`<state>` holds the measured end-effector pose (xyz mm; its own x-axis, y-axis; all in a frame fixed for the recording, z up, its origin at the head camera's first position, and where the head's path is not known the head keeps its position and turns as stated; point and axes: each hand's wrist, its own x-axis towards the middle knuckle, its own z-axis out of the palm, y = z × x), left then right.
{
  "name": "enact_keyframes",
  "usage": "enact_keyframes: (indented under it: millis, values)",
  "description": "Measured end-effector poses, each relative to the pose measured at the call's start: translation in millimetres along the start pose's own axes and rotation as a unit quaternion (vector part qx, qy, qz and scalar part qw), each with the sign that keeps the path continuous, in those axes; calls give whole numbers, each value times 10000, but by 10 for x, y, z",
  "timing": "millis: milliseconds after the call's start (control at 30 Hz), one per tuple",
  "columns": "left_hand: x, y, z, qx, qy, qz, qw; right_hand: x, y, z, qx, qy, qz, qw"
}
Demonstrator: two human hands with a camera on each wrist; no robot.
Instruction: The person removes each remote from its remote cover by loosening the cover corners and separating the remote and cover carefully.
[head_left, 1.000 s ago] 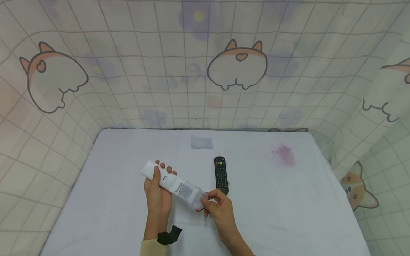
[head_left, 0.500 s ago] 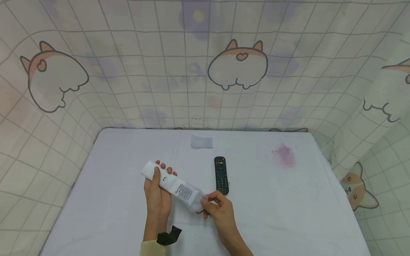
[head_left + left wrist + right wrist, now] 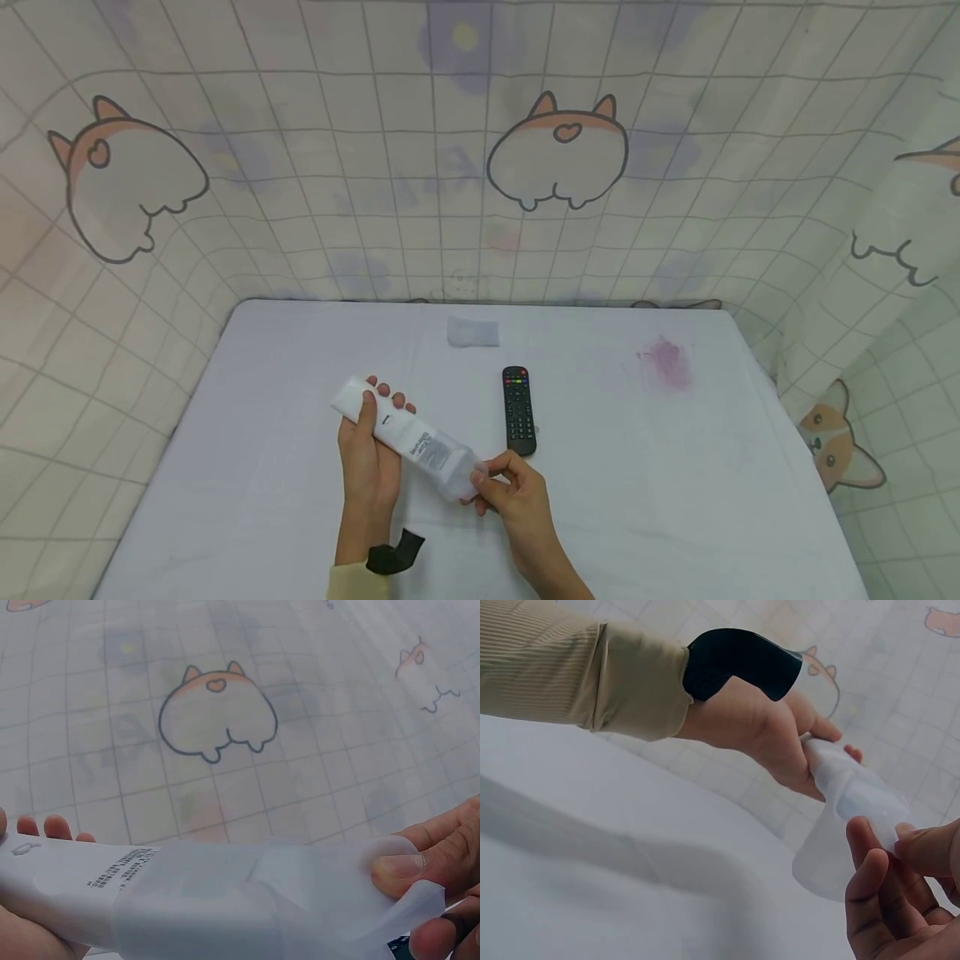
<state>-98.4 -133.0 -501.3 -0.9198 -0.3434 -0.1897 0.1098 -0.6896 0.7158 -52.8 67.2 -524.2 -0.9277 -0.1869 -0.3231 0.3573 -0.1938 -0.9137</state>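
Note:
My left hand grips a white squeeze tube near its flat end, thumb on top and fingertips showing past the far edge. Dark print runs along the tube. A translucent, floppy plastic sleeve covers its other end, seen up close in the left wrist view. My right hand pinches the free edge of this sleeve between thumb and fingers. In the right wrist view the sleeve hangs loose and wide around the tube end. The tube slants down to the right, held above the table.
A black remote control lies just beyond my right hand. Farther back is a small flat translucent piece. The white table bears a pink stain at the right. A patterned curtain surrounds the table's back and sides.
My right hand has shifted very slightly down with the sleeve's edge, and the sleeve's end sits a little differently. My left hand and the tube stay nearly in place.

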Motion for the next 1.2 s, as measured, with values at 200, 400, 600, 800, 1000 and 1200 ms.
enact_keyframes:
  millis: [200, 400, 600, 800, 1000, 1200]
  values:
    - [6, 8, -16, -29, 30, -60, 10000, -16, 9, -11, 49, -40, 21, 10000]
    - [12, 15, -34, -30, 49, -51, 10000, -27, 26, -26, 79, -64, -27, 9999]
    - [21, 23, -37, -57, 30, -41, 10000, -25, 37, -34, 104, -82, -58, 9999]
    - [14, 45, -26, -99, 10, -20, 9999, -23, 38, -39, 135, -88, -70, 9998]
    - [15, 75, -20, -188, 12, 12, 9998, -25, 26, -34, 114, -124, -31, 9999]
    - [26, 90, -23, -204, 10, 35, 9998, -34, 11, -31, 108, -118, 22, 9999]
